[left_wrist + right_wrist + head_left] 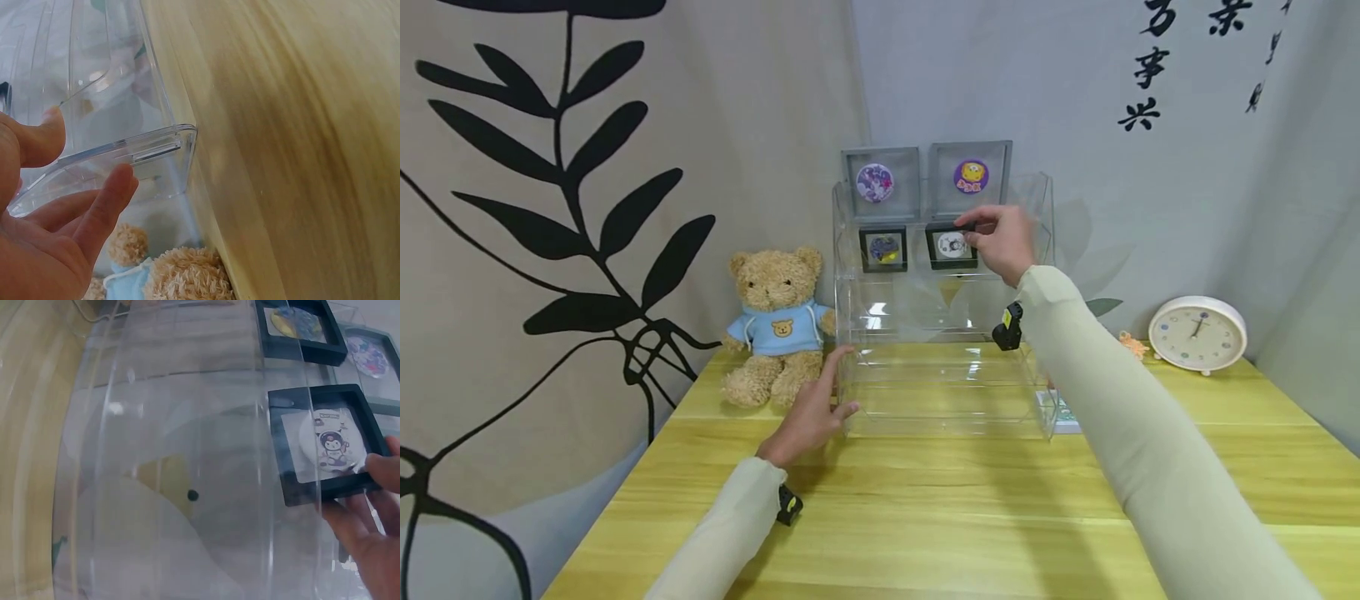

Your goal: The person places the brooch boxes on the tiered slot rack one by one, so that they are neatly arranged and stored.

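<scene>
A clear acrylic tiered display stand (pixel 940 400) stands on the table. My right hand (pixel 1003 242) pinches the right edge of a small black display frame (pixel 952 247) at the second tier from the top. In the right wrist view this frame (pixel 325 444) holds a round white badge with a cartoon character, and the thumb rests on its rim. My left hand (pixel 811 417) is at the stand's lower left side. In the left wrist view its thumb and fairly straight fingers (pixel 106 206) lie on either side of the clear side panel (pixel 159 140).
Left of the held frame is another small black frame (pixel 883 249). Two larger grey frames with badges, a purple one (pixel 875 182) and a yellow one (pixel 972 177), stand above. A teddy bear (pixel 778 325) sits left; a white clock (pixel 1198 335) stands right.
</scene>
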### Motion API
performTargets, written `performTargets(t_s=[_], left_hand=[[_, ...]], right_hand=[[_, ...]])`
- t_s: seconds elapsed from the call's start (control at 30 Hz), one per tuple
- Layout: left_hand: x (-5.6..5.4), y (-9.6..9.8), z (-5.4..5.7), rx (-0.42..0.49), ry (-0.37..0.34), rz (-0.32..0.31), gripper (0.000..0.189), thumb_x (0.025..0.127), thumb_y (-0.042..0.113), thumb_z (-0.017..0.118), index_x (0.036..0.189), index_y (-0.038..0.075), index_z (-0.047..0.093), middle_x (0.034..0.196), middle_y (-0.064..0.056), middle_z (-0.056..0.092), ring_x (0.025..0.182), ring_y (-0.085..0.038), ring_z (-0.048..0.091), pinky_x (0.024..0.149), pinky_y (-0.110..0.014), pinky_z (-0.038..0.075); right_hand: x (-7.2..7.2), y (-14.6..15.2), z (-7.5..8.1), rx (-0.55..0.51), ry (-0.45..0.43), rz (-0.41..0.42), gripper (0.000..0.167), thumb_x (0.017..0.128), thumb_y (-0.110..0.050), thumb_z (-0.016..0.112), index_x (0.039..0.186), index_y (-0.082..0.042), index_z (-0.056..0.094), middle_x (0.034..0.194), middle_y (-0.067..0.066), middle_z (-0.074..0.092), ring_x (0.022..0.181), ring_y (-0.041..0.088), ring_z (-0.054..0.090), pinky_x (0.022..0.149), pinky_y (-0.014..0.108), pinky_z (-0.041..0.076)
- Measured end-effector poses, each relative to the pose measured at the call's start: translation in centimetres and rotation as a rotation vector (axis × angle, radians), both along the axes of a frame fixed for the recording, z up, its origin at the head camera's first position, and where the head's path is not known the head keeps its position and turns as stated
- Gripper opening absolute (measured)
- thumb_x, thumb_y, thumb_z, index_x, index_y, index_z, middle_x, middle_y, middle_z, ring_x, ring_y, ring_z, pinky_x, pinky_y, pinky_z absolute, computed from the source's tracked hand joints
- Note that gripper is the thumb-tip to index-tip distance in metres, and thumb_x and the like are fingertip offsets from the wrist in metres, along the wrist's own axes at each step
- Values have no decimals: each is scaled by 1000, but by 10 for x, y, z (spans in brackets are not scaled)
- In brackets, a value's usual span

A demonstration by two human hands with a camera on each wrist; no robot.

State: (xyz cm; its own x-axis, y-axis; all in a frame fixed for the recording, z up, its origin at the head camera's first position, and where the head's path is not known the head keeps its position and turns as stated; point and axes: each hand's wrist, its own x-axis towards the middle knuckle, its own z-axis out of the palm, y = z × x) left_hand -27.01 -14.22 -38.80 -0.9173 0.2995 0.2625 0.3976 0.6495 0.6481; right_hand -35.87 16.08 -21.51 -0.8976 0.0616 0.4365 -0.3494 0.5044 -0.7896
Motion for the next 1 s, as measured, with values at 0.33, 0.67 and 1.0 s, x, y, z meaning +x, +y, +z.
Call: performTargets(t_s=[0.33,0.67,1.0], left_hand=[[1,-1,1,23,-6,2,89,90,6,73,156,38,21,68,-11,61,50,-25,63,47,-25,50],[0,0,0,22,-5,5,88,90,5,73,157,32,23,77,-13,63,56,-23,67,50,-25,52],[1,1,-1,32,-20,16,87,91,5,72,156,37,23,86,-18,67,59,-22,67,50,-26,53]], right_hand=[[-2,-15,-8,-50,16,-47,22,93,0,67,111,-9,76,108,7,65,101,18,63,79,25,52],[0,-24,-8,1,40,0,32,89,5,66,115,-11,76,71,-4,51,73,13,51,75,25,46],[14,-4,-15,130,56,19,43,96,-2,53,137,-15,63,110,19,68,83,21,64,61,24,46]])
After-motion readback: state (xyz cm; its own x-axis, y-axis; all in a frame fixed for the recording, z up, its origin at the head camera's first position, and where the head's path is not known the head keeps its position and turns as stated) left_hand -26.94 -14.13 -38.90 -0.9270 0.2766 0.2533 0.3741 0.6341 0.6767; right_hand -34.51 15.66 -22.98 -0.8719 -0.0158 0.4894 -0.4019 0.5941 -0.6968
